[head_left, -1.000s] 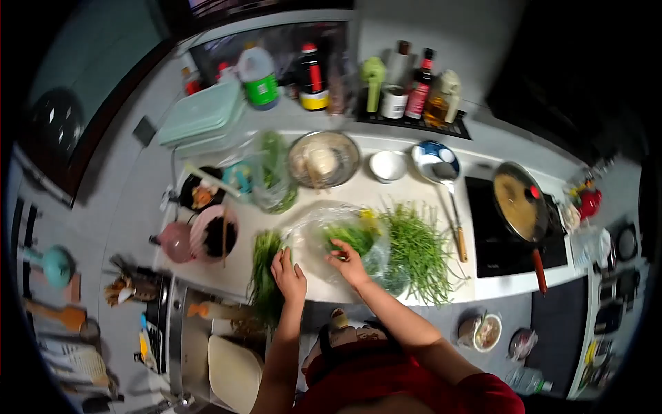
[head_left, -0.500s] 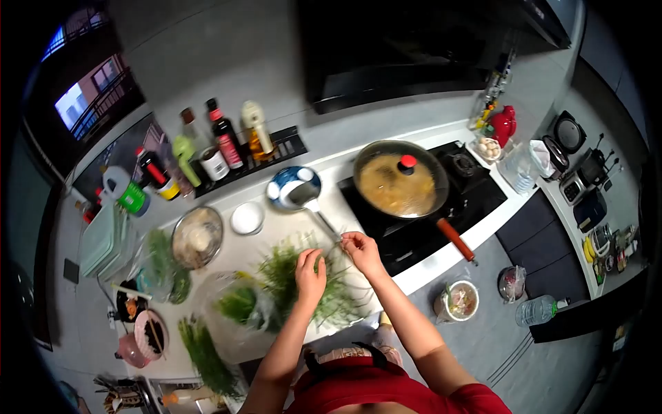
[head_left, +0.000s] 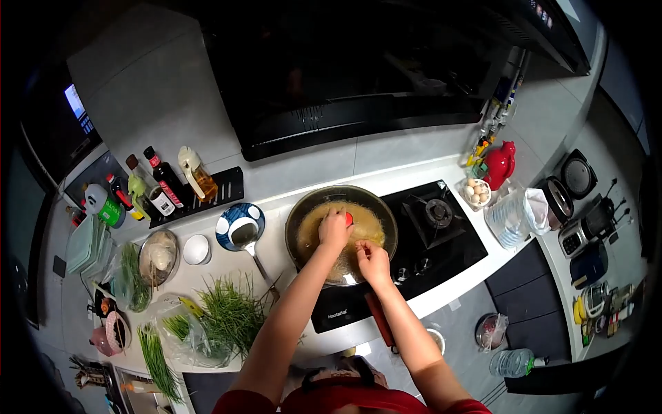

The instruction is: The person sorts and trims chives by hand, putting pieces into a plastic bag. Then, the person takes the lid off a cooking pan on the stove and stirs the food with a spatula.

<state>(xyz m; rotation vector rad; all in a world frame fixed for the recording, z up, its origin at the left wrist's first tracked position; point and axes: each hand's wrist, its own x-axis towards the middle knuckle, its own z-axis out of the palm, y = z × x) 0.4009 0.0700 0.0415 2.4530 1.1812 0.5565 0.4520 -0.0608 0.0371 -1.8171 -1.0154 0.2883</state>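
On the hob sits a deep frying pan (head_left: 390, 214) under a glass lid (head_left: 365, 214), with a yellowish, soupy dish visible through the glass. My left hand (head_left: 334, 230) is closed on the red knob (head_left: 349, 219) of that lid. Over the near right part of the lid, my right hand (head_left: 373, 259) has its fingertips drawn together; what they hold, if anything, is too small to tell. The pan's reddish-brown handle (head_left: 378, 319) points toward me, below my right hand. A spatula (head_left: 252, 250) rests in a blue-and-white bowl (head_left: 241, 222) left of the pan.
Loose green stalks (head_left: 231, 310) and a plastic bag of greens (head_left: 186, 331) lie on the counter at left. Sauce bottles (head_left: 165, 183) stand on a black rack behind. Eggs (head_left: 476, 192) sit right of the hob, beyond a bare burner (head_left: 438, 213).
Both hands have moved from the green stalks to the pan, and my left hand has taken hold of the lid knob. The view has shifted toward the hob.
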